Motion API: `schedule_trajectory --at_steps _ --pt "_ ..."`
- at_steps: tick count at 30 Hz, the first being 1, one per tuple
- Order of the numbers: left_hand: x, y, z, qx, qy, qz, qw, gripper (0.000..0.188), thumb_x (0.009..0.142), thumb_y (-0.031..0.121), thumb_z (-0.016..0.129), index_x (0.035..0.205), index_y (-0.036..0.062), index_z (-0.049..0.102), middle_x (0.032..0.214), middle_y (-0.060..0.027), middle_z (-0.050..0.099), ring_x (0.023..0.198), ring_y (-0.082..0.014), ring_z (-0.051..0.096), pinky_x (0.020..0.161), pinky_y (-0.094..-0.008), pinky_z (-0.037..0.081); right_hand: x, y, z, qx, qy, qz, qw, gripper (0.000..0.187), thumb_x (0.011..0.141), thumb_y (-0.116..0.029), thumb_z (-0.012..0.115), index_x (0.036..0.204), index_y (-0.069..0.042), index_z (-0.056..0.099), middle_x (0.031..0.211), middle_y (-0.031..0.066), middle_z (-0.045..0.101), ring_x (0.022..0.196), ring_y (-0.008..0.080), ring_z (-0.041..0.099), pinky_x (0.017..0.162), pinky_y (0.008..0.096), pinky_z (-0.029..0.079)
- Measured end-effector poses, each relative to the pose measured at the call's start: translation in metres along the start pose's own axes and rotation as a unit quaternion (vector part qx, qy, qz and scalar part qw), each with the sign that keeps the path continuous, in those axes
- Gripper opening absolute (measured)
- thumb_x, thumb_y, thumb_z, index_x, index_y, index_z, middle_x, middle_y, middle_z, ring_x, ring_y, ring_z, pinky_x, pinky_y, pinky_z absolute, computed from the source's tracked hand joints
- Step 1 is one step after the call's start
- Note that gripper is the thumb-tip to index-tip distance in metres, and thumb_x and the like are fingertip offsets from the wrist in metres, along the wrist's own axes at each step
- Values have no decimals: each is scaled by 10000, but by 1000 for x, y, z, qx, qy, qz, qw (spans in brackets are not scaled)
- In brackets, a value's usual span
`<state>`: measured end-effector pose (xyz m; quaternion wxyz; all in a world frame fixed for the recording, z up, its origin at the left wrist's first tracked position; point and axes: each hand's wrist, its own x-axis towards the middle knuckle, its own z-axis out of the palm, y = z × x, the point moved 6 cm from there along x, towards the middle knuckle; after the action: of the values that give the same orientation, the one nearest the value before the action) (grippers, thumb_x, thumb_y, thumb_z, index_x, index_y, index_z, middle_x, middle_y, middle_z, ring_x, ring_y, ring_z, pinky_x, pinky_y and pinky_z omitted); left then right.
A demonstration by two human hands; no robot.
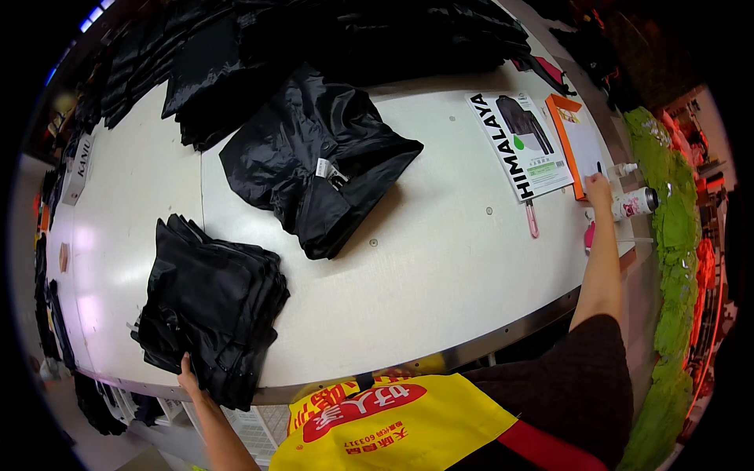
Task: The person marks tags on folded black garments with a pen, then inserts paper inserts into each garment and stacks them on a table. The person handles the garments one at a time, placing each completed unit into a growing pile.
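Observation:
My left hand point(188, 378) is at the near edge of a stack of folded black garments point(212, 290) at the left front of the table. Its thumb lies against the cloth; the other fingers are mostly hidden. Stretched far to the right, my right hand point(598, 195) is closed, with the dark tip of what looks like a pen point(599, 167) sticking up from it. Beside that hand stands a shallow orange box point(567, 149) with white paper inside. A loosely spread black jacket point(314, 157) with a white label lies in the table's middle.
Piles of black garments point(353, 39) cover the far side. By the orange box are a printed white bag point(521, 145), a pink-handled tool point(533, 220) and a white bottle with a dark cap point(635, 204). Green garments point(667, 220) are heaped beyond the right table edge.

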<state>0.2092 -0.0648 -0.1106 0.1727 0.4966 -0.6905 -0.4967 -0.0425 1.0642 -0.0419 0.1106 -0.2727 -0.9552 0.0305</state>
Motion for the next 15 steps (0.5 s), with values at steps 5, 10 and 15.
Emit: schedule_trajectory --at_steps 5,10,15 --pt "-8 3 -2 -41 -11 -20 999 529 701 282 749 988 -140 608 937 -117 619 757 -204 580 723 -303 481 -131 -131 22 103 -272 16 957 335 694 -308 695 770 2 595 633 97 627 567 178 613 526 314 483" --pt "-14 17 10 -9 -7 16 1000 568 682 314 761 1010 -126 615 955 -118 633 790 -202 579 762 -306 470 -204 -156 18 175 -424 66 886 228 697 -195 654 705 7 550 618 109 622 559 177 613 538 302 488" --pt "-17 18 6 -15 -15 3 1000 540 688 324 757 980 -112 634 934 -107 639 780 -196 576 757 -299 464 -191 -90 7 163 -188 109 962 209 691 -187 633 702 4 546 596 130 612 539 195 609 534 322 484"
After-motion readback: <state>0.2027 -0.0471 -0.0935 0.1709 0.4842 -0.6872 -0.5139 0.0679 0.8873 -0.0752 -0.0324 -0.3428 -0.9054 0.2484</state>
